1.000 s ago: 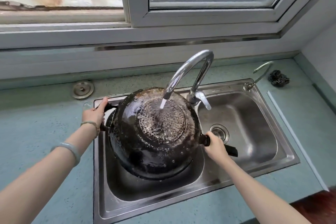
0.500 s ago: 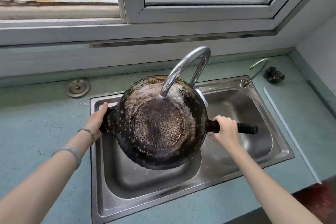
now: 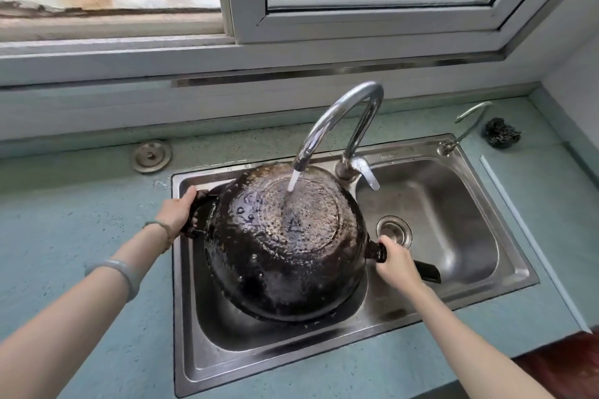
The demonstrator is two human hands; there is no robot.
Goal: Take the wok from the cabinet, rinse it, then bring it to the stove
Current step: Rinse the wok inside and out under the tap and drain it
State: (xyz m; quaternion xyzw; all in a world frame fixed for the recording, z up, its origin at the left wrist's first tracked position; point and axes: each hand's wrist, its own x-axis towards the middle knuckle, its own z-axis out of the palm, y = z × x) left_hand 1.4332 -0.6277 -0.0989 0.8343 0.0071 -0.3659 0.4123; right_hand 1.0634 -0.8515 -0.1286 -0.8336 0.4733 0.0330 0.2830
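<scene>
The black, burnt wok (image 3: 285, 256) hangs upside down over the left basin of the steel double sink (image 3: 227, 363). Water runs from the curved chrome faucet (image 3: 340, 120) onto the wok's flat bottom. My left hand (image 3: 178, 210) grips the short helper handle at the wok's left side. My right hand (image 3: 397, 264) is closed around the long black handle, whose end sticks out over the right basin. The wok's inside is hidden.
A small second tap (image 3: 466, 126) stands at the sink's back right corner, with a dark scouring pad (image 3: 501, 133) beside it. A round metal sink plug (image 3: 151, 156) lies on the green counter at left. The window sill (image 3: 291, 55) runs behind the sink.
The wok has dropped and tilted back under the spout, so the stream again lands on its bottom. My right hand and the long handle have moved down and left.
</scene>
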